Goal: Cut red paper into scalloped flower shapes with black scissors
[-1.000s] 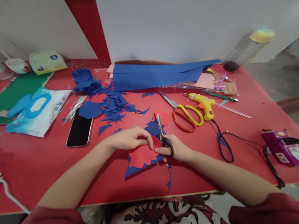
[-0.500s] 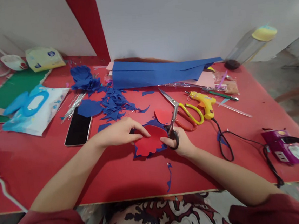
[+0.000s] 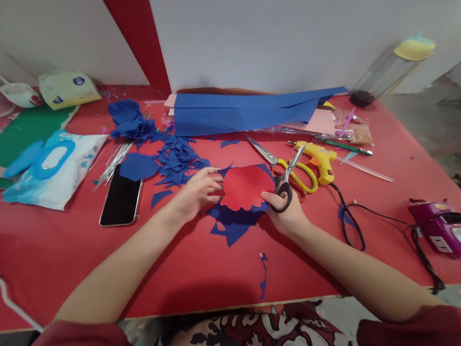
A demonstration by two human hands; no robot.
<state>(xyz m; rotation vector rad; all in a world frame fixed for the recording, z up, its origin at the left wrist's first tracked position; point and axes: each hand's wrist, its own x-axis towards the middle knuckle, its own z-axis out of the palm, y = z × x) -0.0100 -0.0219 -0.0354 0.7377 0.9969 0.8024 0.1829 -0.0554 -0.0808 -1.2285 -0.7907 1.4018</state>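
Observation:
My right hand (image 3: 289, 211) is closed around the black handles of a pair of scissors (image 3: 294, 161), whose blades point up and away. Its thumb also presses on the right side of a red paper cutout (image 3: 246, 186) with a scalloped near edge. Blue paper shows behind the cutout's rim. My left hand (image 3: 203, 192) has curled fingers at the cutout's left edge and seems to grip it; the thumb is mostly hidden. Beneath the cutout lie pointed blue paper scraps (image 3: 233, 227) on the red table (image 3: 184, 286).
Yellow-handled scissors (image 3: 304, 174) and a yellow glue gun (image 3: 319, 161) lie to the right, its cord trailing. A phone (image 3: 121, 197), wipes pack (image 3: 56, 168) and blue paper flower (image 3: 130, 120) are left. Folded blue paper (image 3: 241, 112) lies at the back.
The red cutout has been raised and shifted away and right, uncovering blue scraps below. My left hand has moved from above the cutout to its left edge. The scissors have swung to the right.

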